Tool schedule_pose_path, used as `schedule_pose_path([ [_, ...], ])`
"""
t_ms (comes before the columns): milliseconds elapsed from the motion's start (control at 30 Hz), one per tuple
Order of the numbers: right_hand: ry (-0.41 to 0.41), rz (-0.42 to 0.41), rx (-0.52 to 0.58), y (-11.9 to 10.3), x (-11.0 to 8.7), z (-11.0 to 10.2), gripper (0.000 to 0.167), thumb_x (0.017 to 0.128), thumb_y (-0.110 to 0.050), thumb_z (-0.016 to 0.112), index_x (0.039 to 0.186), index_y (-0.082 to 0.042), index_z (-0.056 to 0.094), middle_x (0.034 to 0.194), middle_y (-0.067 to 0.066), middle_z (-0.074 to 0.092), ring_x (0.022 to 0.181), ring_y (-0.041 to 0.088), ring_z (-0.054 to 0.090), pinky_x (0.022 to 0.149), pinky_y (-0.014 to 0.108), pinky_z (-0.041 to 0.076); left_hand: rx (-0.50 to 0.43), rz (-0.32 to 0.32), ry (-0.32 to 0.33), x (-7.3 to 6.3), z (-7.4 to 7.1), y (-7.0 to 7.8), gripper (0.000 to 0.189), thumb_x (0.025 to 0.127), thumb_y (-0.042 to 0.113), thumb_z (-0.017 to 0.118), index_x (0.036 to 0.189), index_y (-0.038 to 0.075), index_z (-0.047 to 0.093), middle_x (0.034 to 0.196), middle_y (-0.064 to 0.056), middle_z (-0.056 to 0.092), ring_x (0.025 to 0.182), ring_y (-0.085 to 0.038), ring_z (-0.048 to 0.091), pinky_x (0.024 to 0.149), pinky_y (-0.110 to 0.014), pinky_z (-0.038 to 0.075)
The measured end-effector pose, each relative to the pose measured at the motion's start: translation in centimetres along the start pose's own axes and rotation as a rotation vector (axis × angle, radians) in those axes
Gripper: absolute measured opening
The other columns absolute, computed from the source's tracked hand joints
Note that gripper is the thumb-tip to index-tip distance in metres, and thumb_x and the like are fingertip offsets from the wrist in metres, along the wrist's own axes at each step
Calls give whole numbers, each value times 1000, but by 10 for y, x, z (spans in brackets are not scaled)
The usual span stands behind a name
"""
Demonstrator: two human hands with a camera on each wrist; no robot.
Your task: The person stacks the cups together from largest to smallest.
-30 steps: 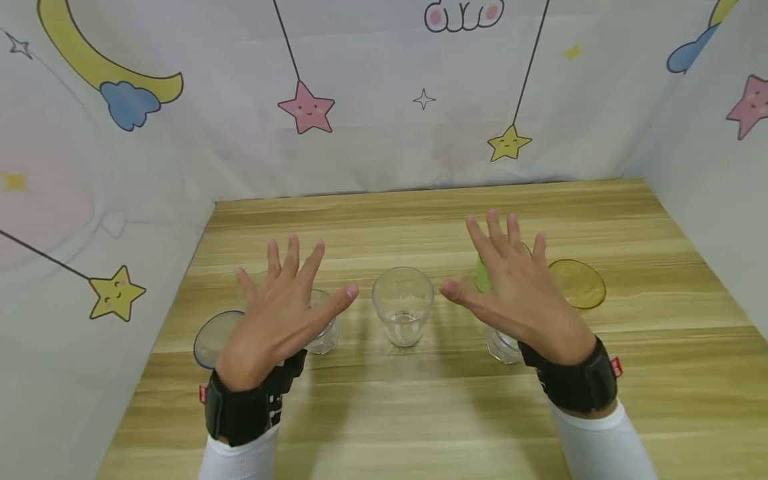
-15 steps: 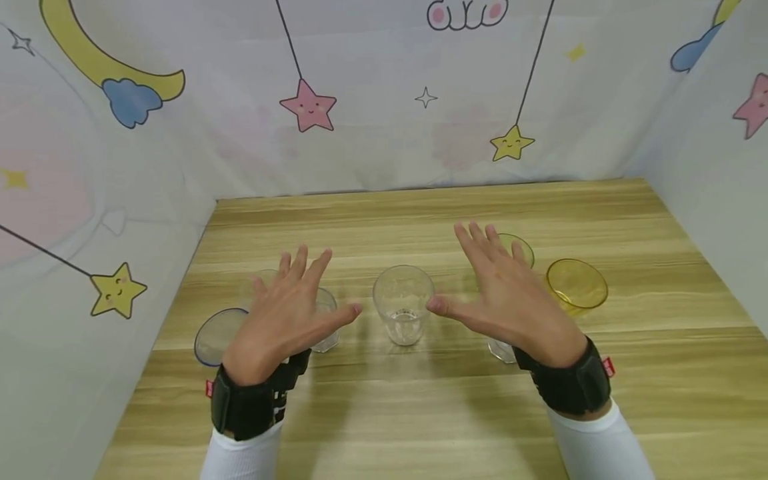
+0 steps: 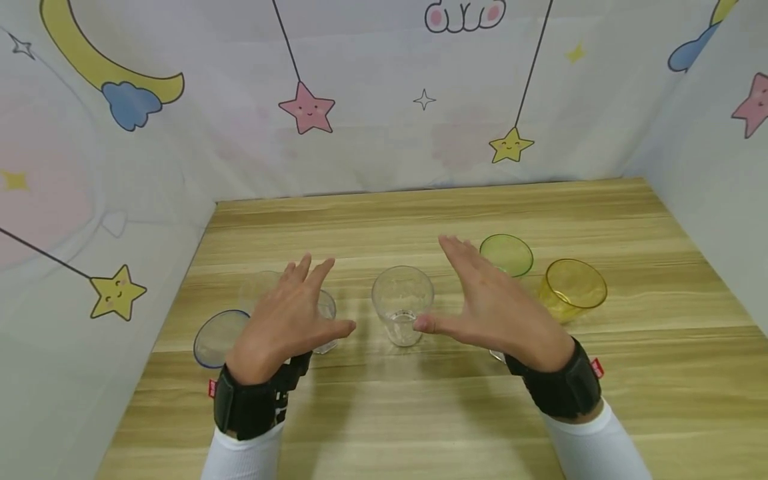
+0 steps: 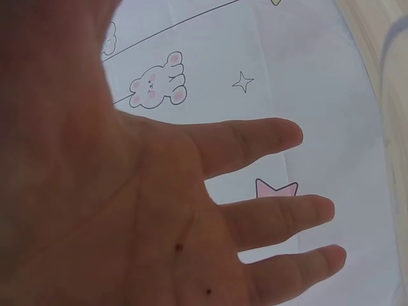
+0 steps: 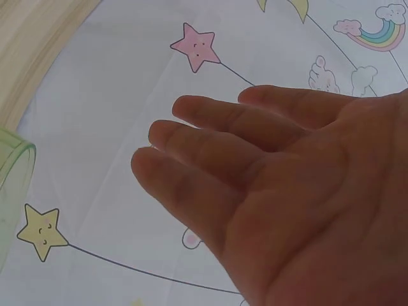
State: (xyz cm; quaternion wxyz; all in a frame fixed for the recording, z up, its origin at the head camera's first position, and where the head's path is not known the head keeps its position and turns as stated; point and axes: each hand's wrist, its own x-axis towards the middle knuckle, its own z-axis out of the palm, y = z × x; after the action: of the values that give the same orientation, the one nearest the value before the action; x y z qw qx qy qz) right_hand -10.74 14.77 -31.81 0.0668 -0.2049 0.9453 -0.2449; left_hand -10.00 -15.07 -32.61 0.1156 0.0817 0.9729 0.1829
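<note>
Both hands hover over a row of cups with their fingers extended and nothing in them. In the head view a clear glass (image 3: 403, 303) stands between them, and the thumb of my right hand (image 3: 501, 303) overlaps its right side. My left hand (image 3: 288, 327) is spread above another clear glass (image 3: 327, 307), partly hiding it. A blue-rimmed glass (image 3: 219, 339) shows left of that wrist, and a faint clear rim (image 3: 255, 288) behind it. Beyond the right hand are a green glass (image 3: 507, 255) and a yellow glass (image 3: 574, 287). Under the right wrist another clear base is mostly hidden.
The wood-grain table (image 3: 408, 413) is bordered at the back and sides by a white cloth (image 3: 384, 153) printed with stars and a moon. In the right wrist view, the green glass's edge (image 5: 16, 166) appears at far left.
The right hand has moved left toward the middle glass, its fingers drawing together and uncovering the green and yellow glasses. The left hand has shifted slightly right and lower, its fingers less spread.
</note>
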Motion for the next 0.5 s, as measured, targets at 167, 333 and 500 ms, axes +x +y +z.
schedule_pose_path([
  [167,-20,3,29,-4,0,3,124,70,-88,61,163,-19,16,165,5,22,149,25,25,112,53,35,1,-7,-16,1,2,-1,97,79,46,79,157,10,34,161,-29,21,145,-52,20,104,-73,29],
  [333,-6,-51,24,-7,2,8,127,70,-87,64,162,-12,20,163,10,26,147,28,30,113,50,33,20,-21,-14,2,3,-1,96,78,44,80,156,8,37,159,-29,26,143,-50,27,101,-72,35],
  [500,10,-96,21,-10,4,14,128,70,-86,64,161,-7,21,162,13,30,143,31,37,111,50,37,41,-29,-8,4,5,-2,95,76,43,82,153,6,41,155,-30,33,139,-49,36,98,-68,40],
])
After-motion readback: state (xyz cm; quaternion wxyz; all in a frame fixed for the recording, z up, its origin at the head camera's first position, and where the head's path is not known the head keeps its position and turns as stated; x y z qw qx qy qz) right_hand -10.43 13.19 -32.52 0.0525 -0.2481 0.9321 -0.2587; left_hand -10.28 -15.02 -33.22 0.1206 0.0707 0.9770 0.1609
